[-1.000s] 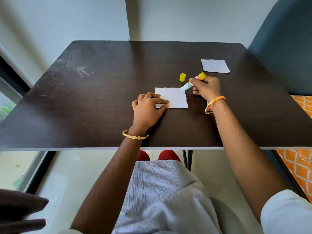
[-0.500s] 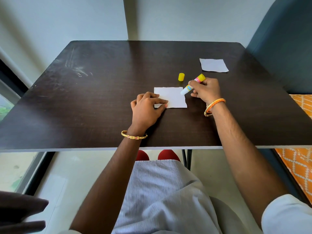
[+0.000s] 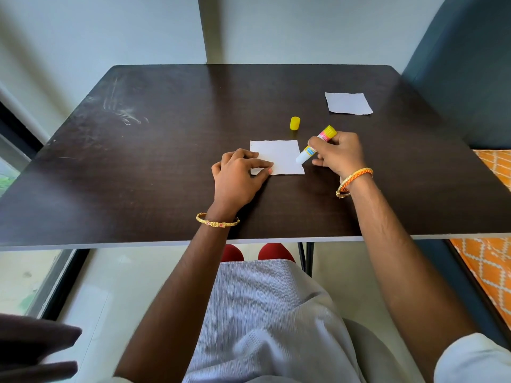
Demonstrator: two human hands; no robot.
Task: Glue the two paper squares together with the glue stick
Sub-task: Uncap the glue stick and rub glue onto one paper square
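Note:
A white paper square lies flat near the middle of the dark table. My left hand rests on its left edge, fingers pressing it down. My right hand grips an uncapped glue stick with a yellow base, tilted so its white tip touches the paper's right side. The second paper square lies flat at the far right of the table. The yellow cap stands just beyond the near paper.
The table's near edge runs across the view above my lap. A dark blue chair back stands at the right, with an orange patterned cushion below it. A window frame is on the left.
My right hand has brought the glue stick down and leftward, from above the paper's top right corner onto its right side. My left hand stays on the paper.

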